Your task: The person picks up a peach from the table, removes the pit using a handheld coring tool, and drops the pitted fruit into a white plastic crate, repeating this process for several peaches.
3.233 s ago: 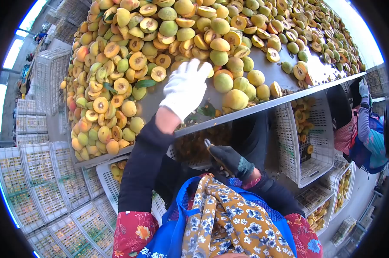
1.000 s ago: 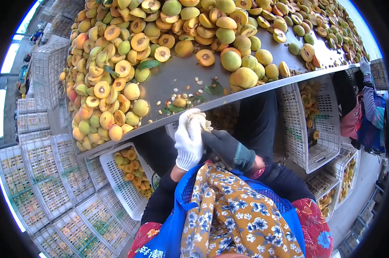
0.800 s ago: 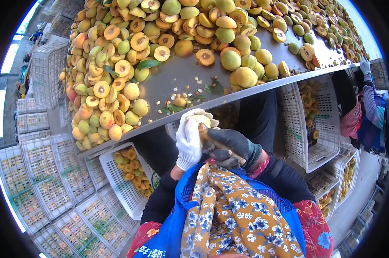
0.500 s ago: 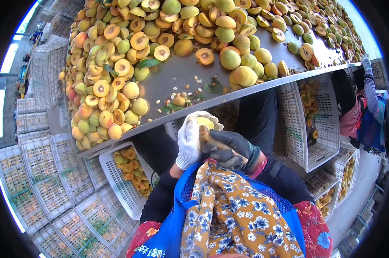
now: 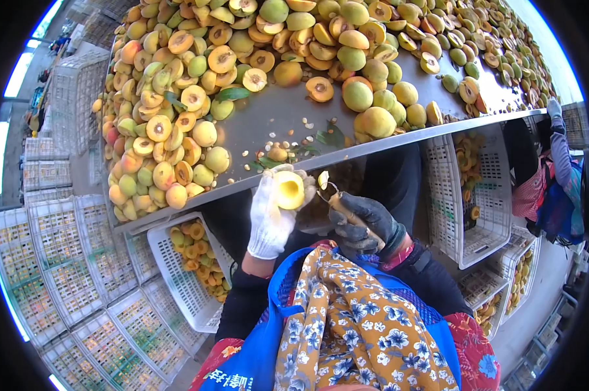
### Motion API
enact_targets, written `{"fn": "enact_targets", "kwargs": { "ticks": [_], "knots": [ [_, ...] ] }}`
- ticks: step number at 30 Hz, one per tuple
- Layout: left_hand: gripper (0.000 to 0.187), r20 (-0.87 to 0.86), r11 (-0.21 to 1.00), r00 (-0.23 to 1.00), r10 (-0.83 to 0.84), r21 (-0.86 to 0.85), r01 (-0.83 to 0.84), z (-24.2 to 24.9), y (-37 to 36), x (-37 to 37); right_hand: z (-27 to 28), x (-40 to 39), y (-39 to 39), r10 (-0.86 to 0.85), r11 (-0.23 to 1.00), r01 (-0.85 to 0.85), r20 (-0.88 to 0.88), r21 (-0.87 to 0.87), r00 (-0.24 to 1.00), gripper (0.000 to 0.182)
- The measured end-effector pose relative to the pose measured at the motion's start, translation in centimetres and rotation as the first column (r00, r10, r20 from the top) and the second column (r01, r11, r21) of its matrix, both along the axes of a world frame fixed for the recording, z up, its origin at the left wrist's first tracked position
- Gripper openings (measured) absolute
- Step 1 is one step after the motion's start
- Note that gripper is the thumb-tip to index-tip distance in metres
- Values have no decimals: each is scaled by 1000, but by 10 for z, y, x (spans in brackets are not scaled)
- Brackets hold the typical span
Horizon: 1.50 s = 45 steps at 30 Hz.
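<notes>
My left hand, in a white knit glove, holds a yellow peach half with its hollowed cut face turned up. My right hand, in a dark glove, is wrapped round the wooden handle of a pitting tool. A thin curved metal loop forms the tool's tip, and a pale yellowish scrap sits at it, apart from the peach half. Both hands are over my lap, just below the edge of the metal table. Small pits and leaves lie on the table near my left hand.
Peach halves and whole peaches are heaped across the table. A white crate with peach halves stands at my left, another crate at my right. Stacked crates fill the far left. A co-worker stands at the right.
My hands have moved apart. The tool has come away from the peach half to the right, carrying a pale scrap, and the hollowed face now shows.
</notes>
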State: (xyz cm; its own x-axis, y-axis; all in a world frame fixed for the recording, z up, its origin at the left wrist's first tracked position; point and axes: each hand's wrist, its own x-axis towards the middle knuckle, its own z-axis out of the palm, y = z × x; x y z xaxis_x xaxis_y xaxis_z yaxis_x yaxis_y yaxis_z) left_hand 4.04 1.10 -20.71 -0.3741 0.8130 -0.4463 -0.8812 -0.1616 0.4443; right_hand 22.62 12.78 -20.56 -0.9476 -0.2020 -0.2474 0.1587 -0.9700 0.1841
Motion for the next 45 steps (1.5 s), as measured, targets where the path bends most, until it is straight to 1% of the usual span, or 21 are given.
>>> {"fn": "enact_targets", "kwargs": {
  "ticks": [5,6,7,8,9,10,12,14,15,16,20,23,26,32,33,34,35,38,39,41,45],
  "knots": [
    [35,-633,856,739,-230,-493,-156,24,-69,-45,2,-2,0,28,808,-226,347,545,937,39],
    [35,-768,740,423,-482,-615,-273,34,-84,-54,-3,-2,2,-8,779,-222,364,586,931,39],
    [36,-694,575,99,-713,-660,-483,44,-99,-62,-9,-2,4,-46,749,-219,379,625,924,39],
    [39,-445,374,-62,-893,-660,-652,49,-115,-77,-14,-3,6,-84,719,-217,392,661,916,39],
    [41,-181,320,-264,-947,-485,-814,37,-137,-94,-17,-2,11,-57,716,-251,413,651,909,39],
    [44,-90,247,-232,-969,-459,-853,41,-137,-108,-17,-3,13,-53,701,-267,422,661,905,38],
    [42,-288,338,-205,-936,-561,-755,69,-90,-119,-15,-8,18,-52,667,-292,434,685,899,38],
    [37,-468,635,-447,-762,-411,-653,72,-24,-126,-9,-15,19,-91,493,-288,378,821,921,41],
    [42,-575,698,-416,-704,-454,-554,80,17,-121,-6,-17,18,-108,397,-282,349,874,931,42],
    [40,-573,797,-560,-598,-353,-490,67,55,-126,-2,-17,17,-105,410,-304,376,860,921,43],
    [52,-552,749,-510,-659,-538,-387,42,207,-123,3,-4,6,-172,418,-313,413,853,895,44],
    [55,-791,793,-255,-557,-414,-447,0,267,-112,0,14,9,-160,384,-387,473,838,867,44],
    [62,-850,782,-115,-514,-408,-472,0,276,-101,11,21,13,-183,552,-330,497,766,848,44],
    [63,-903,864,128,-409,-429,-263,8,231,-113,8,8,10,-226,449,-277,409,849,884,40],
    [62,-857,824,228,-463,-511,-246,9,221,-116,8,8,11,-226,453,-263,396,851,890,39],
    [60,-715,863,559,-419,-505,1,12,205,-116,6,8,9,-228,462,-247,383,852,895,38],
    [57,-611,919,712,-347,-373,128,15,183,-113,5,7,7,-225,472,-235,374,850,900,37],
    [59,-356,978,911,-209,-54,203,22,122,-85,21,-2,5,-280,158,-207,245,966,928,32],
    [61,-319,963,910,-266,-45,266,22,105,-81,19,-7,5,-302,-162,-130,76,978,950,29],
    [48,-204,957,941,-270,50,285,10,79,-71,13,-16,6,-180,-721,36,-237,692,955,24],
    [38,-49,975,977,-210,67,213,15,43,-41,34,-30,-1,-267,-670,-261,102,695,958,30]
  ]
}}
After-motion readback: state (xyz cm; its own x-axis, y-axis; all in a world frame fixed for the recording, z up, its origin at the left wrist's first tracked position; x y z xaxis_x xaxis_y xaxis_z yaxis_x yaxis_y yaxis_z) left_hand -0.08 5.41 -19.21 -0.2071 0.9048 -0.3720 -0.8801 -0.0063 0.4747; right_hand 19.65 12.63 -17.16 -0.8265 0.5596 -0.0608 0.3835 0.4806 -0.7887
